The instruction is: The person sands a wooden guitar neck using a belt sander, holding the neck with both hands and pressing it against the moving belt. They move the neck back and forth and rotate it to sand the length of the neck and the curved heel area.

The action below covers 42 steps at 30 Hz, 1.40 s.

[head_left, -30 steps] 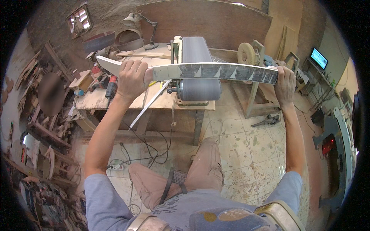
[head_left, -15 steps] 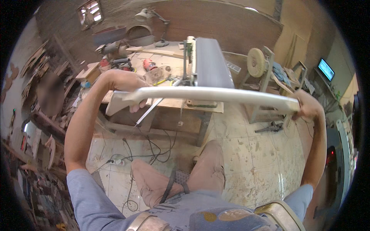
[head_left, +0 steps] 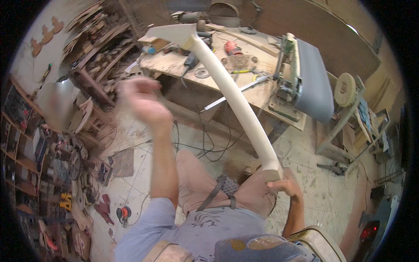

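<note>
A long, pale, curved wooden piece (head_left: 234, 97) with an angled, wider far end slants across the middle of the view. My right hand (head_left: 286, 185) is closed around its near lower end, close to my right thigh. The far end rises in front of the workbench (head_left: 172, 65), apart from my other hand. My left hand (head_left: 146, 101) is raised to the left of the wood, blurred, its fingers apart and nothing in them. Behind the wood, a silver caliper (head_left: 258, 81) juts over the bench edge.
A belt sander (head_left: 314, 78) with a grey belt stands at the bench's right end. On the bench lie an angle grinder (head_left: 190, 61) and a red power tool (head_left: 232, 47). A round buffing wheel (head_left: 345, 89) stands right. Cables (head_left: 205, 142) trail over the floor; an orange sander (head_left: 123, 213) lies left.
My left hand has let go of the wooden piece and moved left of it. The piece has swung from level to slanting, its right end now lower and nearer me. The view has turned left.
</note>
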{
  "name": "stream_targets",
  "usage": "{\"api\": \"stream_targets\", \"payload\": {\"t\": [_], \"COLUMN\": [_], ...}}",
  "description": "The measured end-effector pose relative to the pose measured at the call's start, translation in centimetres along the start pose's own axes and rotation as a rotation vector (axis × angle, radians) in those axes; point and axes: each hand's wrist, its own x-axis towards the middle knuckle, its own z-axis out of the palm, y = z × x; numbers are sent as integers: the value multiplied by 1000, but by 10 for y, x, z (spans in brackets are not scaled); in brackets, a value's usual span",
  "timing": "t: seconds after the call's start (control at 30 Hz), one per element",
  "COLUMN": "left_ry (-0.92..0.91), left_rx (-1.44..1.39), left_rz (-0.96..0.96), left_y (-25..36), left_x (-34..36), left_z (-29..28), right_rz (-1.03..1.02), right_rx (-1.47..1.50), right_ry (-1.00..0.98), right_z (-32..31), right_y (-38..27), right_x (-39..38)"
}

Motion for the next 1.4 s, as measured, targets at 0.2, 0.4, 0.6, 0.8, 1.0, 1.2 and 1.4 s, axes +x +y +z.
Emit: {"api": "stream_targets", "payload": {"t": [0.2, 0.4, 0.6, 0.8, 1.0, 1.2, 1.4], "left_ry": [-242, -75, -16, -16, -30, 49, -13], "left_rx": [-424, -477, -391, -573, -521, -517, -522], "left_rz": [-1056, -956, -1118, -1145, -1169, -1209, -1204], "left_y": [-52, -128, -116, -111, -90, -73, -90], "left_x": [-77, -69, -55, -36, -26, -23, -13], "left_z": [57, 71, 102, 116, 131, 139, 140], "right_rz": [-68, -301, -329, -546, -618, -599, -596], "right_rx": [45, 68, 341, 311, 346, 378, 409], "right_ry": [-125, -274, -280, -270, -218, -219, -280], "right_z": [53, 88, 89, 101, 107, 108, 108], "right_y": [-4, -58, -98, -148, -170, -178, -178], "right_x": [31, 15, 4, -18, -30, -36, -36]}}
